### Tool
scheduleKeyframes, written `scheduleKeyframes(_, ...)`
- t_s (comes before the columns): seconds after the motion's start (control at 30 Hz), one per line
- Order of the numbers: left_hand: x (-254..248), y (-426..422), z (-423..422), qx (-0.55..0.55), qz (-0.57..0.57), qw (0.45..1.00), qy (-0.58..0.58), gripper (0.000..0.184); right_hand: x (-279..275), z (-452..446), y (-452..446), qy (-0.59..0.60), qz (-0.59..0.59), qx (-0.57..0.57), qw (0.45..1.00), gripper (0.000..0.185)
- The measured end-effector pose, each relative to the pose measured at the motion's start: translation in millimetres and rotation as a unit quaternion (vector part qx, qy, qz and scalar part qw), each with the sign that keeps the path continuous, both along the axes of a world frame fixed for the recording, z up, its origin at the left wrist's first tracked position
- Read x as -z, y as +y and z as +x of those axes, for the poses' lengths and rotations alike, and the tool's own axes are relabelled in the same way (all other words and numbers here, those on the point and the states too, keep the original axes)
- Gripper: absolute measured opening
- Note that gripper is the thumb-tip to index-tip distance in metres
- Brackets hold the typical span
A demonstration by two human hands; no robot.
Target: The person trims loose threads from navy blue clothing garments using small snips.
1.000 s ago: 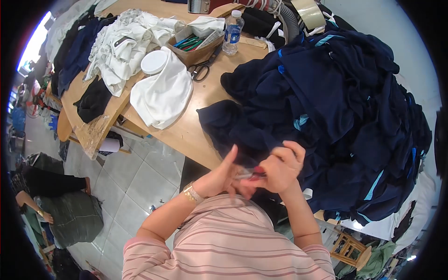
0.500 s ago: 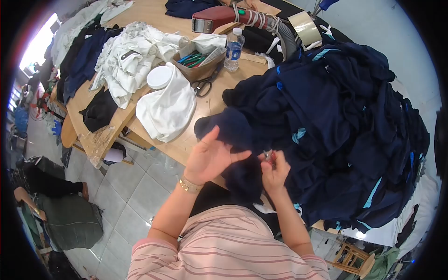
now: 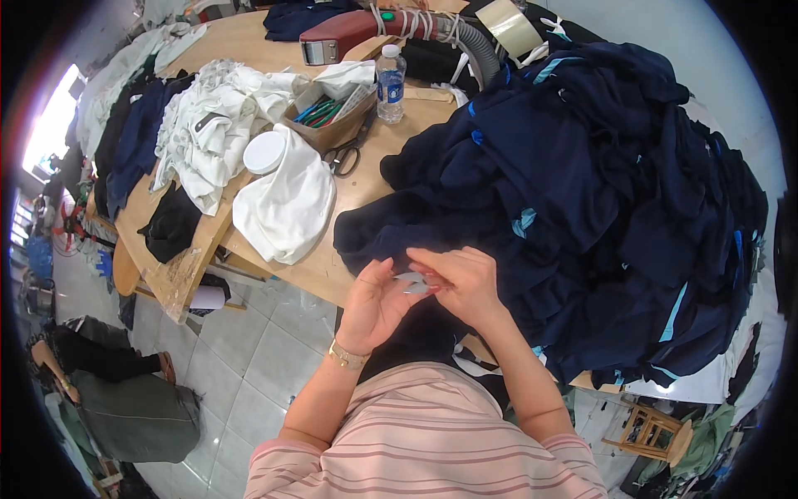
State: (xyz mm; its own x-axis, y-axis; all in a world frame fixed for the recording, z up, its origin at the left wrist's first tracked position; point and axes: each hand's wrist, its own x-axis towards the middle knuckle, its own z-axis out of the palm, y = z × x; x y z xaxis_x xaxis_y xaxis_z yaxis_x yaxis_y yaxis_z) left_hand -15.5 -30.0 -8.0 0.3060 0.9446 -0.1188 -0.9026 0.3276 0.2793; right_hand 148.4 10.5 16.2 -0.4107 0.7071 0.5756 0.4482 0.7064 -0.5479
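Over on the left, a white cloth (image 3: 287,208) is lying on the counter (image 3: 359,185); next along, the left hand (image 3: 368,306) is cupping open around a small metal tool (image 3: 416,288), sitting between the hands; the right hand (image 3: 467,283) is pinching it, and navy garments (image 3: 573,191) are piling up beyond. A slipping right grip could be nicking those left fingers if the edges are sharp, or dropping the metal into dark folds. The right fingers are hiding its handle, and whether the left ones are touching it, I'm not managing to tell.
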Motion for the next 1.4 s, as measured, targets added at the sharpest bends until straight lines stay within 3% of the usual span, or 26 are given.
scheduleKeyframes(0.07, 13.5, -1.9, -0.8, -0.025, 0.052, 0.998, 0.027, 0.017, 6.8, -3.3, 5.5, 0.054, -0.013, -0.014, 0.998, 0.025)
scheduleKeyframes(0.1, -4.0, -2.7, 3.3, -0.05, -0.017, 0.995, 0.082, 0.012, 5.4, -8.6, 5.0, 0.148, -0.113, -0.004, 0.982, 0.019)
scheduleKeyframes(0.17, -11.8, -4.3, 11.2, -0.112, -0.023, 0.984, 0.134, 0.014, -1.5, -19.4, 1.1, 0.327, -0.305, 0.014, 0.894, 0.009)
scheduleKeyframes(0.2, -14.5, -5.1, 15.1, -0.141, -0.026, 0.977, 0.159, 0.016, -6.4, -15.0, 2.3, 0.35, -0.39, 0.015, 0.851, 0.012)
scheduleKeyframes(0.27, -13.9, -7.3, 21.2, -0.193, -0.009, 0.964, 0.185, 0.026, -1.7, -14.2, 4.2, 0.43, -0.459, -0.011, 0.778, 0.01)
scheduleKeyframes(0.37, -4.7, -11.6, 33.2, -0.282, 0.026, 0.925, 0.254, 0.031, -12.3, -20.4, -0.1, 0.369, -0.394, 0.035, 0.841, 0.013)
scheduleKeyframes(0.43, -10.4, -13.0, 44.0, -0.353, 0.051, 0.874, 0.33, 0.037, -4.7, -31.2, -4.9, 0.326, -0.274, 0.023, 0.905, 0.007)
scheduleKeyframes(0.47, -11.2, -13.3, 42.2, -0.332, 0.076, 0.857, 0.387, 0.038, -6.7, -35.0, -10.9, 0.293, -0.229, 0.02, 0.928, 0.005)
scheduleKeyframes(0.53, -11.5, -15.0, 32.5, -0.286, 0.122, 0.81, 0.497, 0.04, -20.3, -29.5, -21.4, 0.075, -0.097, 0.008, 0.992, 0.03)
scheduleKeyframes(0.57, -5.1, -14.9, 26.3, -0.262, 0.147, 0.794, 0.528, 0.04, -18.7, -32.4, -25.4, 0.047, -0.046, 0.002, 0.998, 0.032)
scheduleKeyframes(0.6, -4.0, -13.6, 24.2, -0.25, 0.122, 0.849, 0.449, 0.033, -17.1, -35.3, -28.3, 0.019, 0.005, -0.005, 1.0, 0.035)
scheduleKeyframes(0.7, 2.3, -13.5, 18.5, -0.25, 0.073, 0.881, 0.396, 0.02, -10.0, -34.1, -29.6, 0.075, 0.037, -0.004, 0.996, 0.03)
scheduleKeyframes(0.8, 2.7, -12.1, 8.5, -0.222, 0.025, 0.935, 0.274, 0.012, -18.0, -25.5, -39.9, 0.2, -0.184, 0.027, 0.962, 0.024)
scheduleKeyframes(0.93, -7.3, -9.8, 7.7, -0.221, 0.001, 0.957, 0.187, 0.009, 2.6, -0.9, -35.3, 0.282, -0.295, 0.035, 0.912, 0.027)
scheduleKeyframes(1.07, -7.7, -10.8, 2.9, -0.198, -0.005, 0.97, 0.142, 0.009, 6.1, 1.1, -26.6, 0.105, -0.122, 0.105, 0.981, 0.031)
scheduleKeyframes(1.2, -1.4, -11.3, -1.6, -0.183, 0.016, 0.977, 0.107, 0.01, 8.1, -0.4, -16.4, 0.02, 0.002, 0.119, 0.993, 0.033)
scheduleKeyframes(1.4, -4.3, -17.4, -2.6, -0.162, 0.039, 0.979, 0.118, 0.012, -1.5, 1.2, -6.8, -0.078, 0.096, 0.09, 0.988, 0.033)
